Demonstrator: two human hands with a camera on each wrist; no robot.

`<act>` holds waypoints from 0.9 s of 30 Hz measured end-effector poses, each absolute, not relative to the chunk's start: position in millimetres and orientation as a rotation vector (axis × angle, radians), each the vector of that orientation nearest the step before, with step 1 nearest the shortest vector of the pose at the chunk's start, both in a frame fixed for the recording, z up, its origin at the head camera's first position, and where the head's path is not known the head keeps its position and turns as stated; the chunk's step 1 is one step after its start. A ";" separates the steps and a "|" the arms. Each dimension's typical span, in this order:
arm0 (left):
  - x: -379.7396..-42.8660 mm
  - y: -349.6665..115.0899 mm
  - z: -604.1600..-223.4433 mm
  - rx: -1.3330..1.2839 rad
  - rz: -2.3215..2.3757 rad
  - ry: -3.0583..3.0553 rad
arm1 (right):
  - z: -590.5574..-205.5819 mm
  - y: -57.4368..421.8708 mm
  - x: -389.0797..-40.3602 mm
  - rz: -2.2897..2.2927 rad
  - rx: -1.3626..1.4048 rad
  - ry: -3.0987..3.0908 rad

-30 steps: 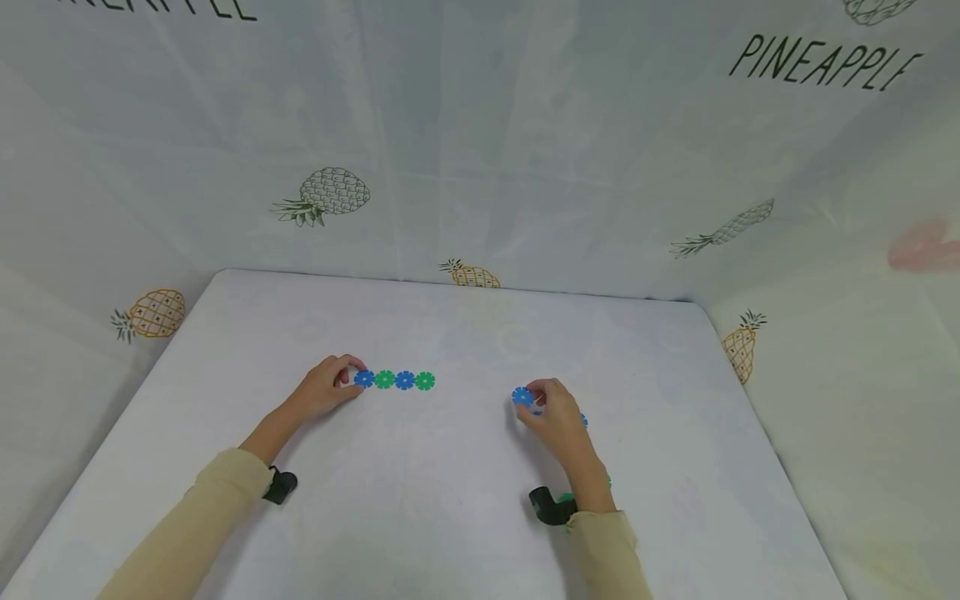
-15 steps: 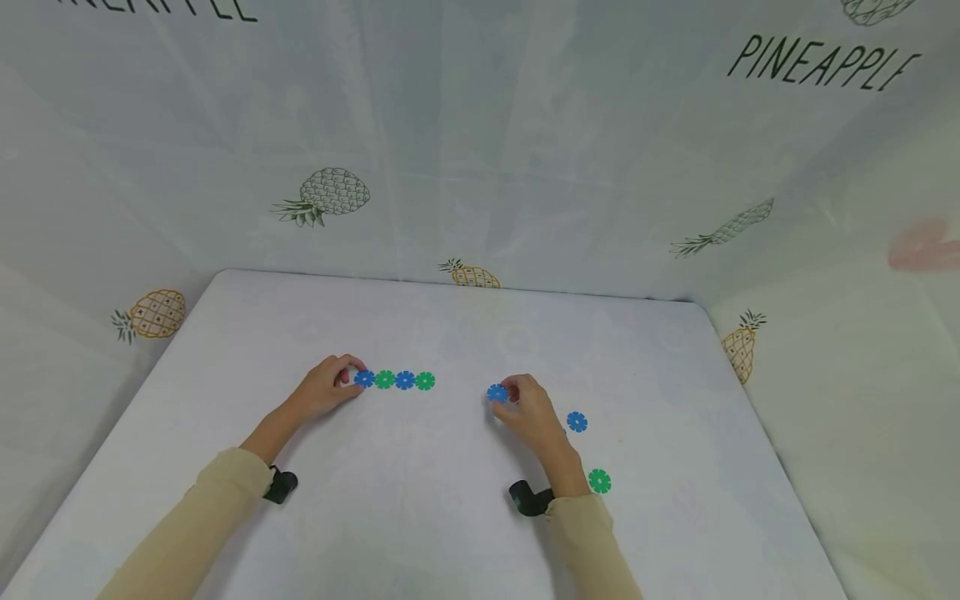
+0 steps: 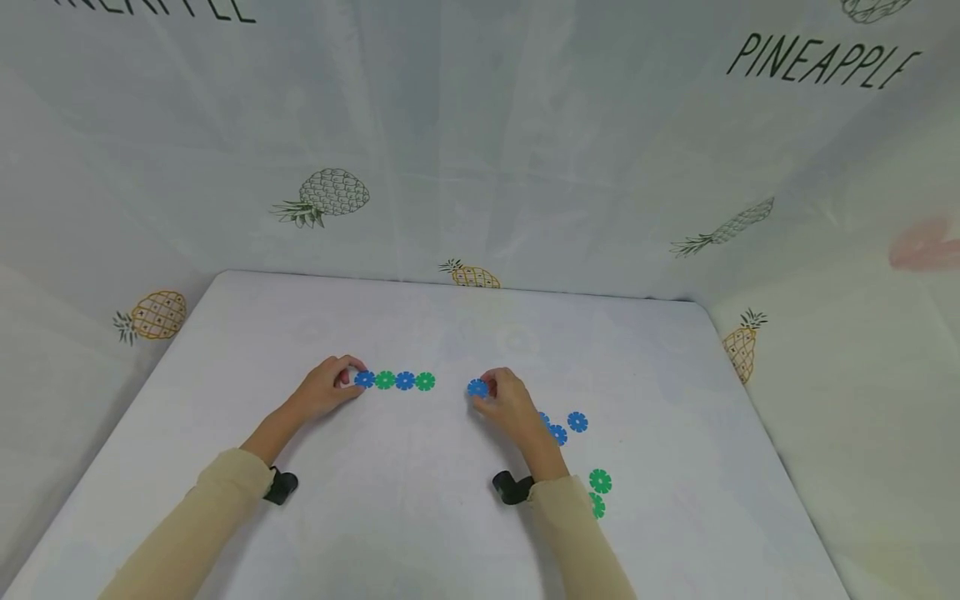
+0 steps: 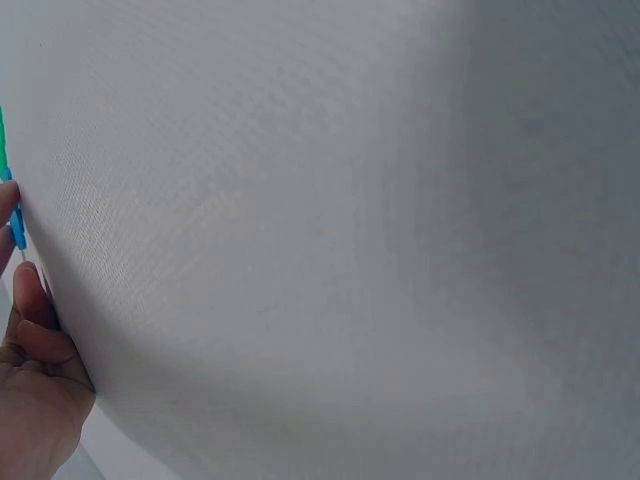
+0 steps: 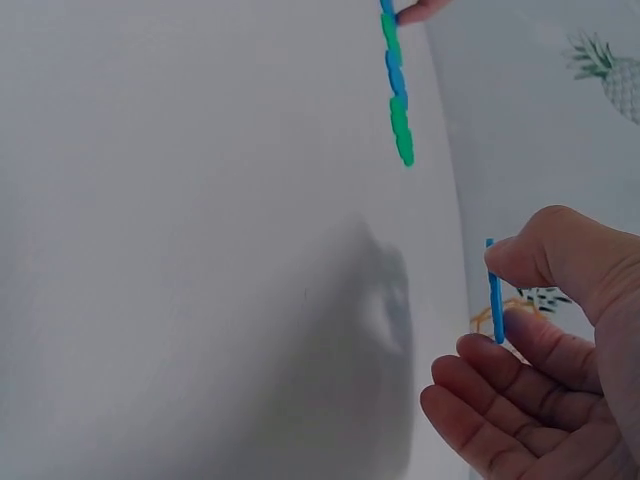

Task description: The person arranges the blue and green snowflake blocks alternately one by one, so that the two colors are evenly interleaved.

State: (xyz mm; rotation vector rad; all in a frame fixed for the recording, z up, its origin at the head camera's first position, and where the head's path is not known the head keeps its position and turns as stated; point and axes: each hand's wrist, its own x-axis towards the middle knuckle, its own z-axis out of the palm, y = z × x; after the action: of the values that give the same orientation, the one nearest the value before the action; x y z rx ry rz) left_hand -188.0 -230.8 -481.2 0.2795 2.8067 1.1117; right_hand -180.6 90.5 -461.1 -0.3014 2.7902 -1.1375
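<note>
A straight row of notched plastic discs, blue, green (image 3: 385, 380), blue, green (image 3: 425, 382), lies on the white table. My left hand (image 3: 327, 387) pinches the blue end disc (image 3: 364, 379) at the row's left end between thumb and finger. My right hand (image 3: 512, 410) pinches a separate blue disc (image 3: 477, 388) by its edges, a short gap to the right of the row. In the right wrist view that blue disc (image 5: 496, 292) is seen edge-on, off the table, between thumb and fingers. Only part of my left hand (image 4: 45, 390) shows in the left wrist view.
Several loose blue discs (image 3: 577, 422) lie to the right of my right wrist, some partly hidden by it. Two green discs (image 3: 600, 481) lie nearer me, one partly behind the sleeve. A pineapple-print cloth (image 3: 480, 167) stands behind the table (image 3: 360, 533).
My right hand has moved left toward the row with the blue disc in its pinch, uncovering loose blue and green discs. My left hand and the row have stayed put.
</note>
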 end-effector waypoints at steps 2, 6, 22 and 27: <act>-187.6 -230.8 -480.9 0.285 1.112 2.809 | -459.8 87.0 -181.9 -1.128 -0.319 2.784; -186.9 -230.6 -480.2 0.280 1.109 2.811 | -457.6 79.7 -184.7 -1.112 -0.310 2.761; -187.2 -229.7 -480.5 0.274 1.114 2.810 | -466.1 57.0 -197.1 -0.979 -0.379 2.766; -186.8 -229.8 -479.4 0.269 1.113 2.811 | -467.7 52.0 -198.6 -0.957 -0.393 2.770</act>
State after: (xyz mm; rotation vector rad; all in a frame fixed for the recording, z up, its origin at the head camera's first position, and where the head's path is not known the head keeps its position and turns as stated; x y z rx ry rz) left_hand -186.8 -229.8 -479.4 0.2689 2.8111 1.1126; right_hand -198.6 52.0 -467.7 -0.3926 2.7697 -0.9572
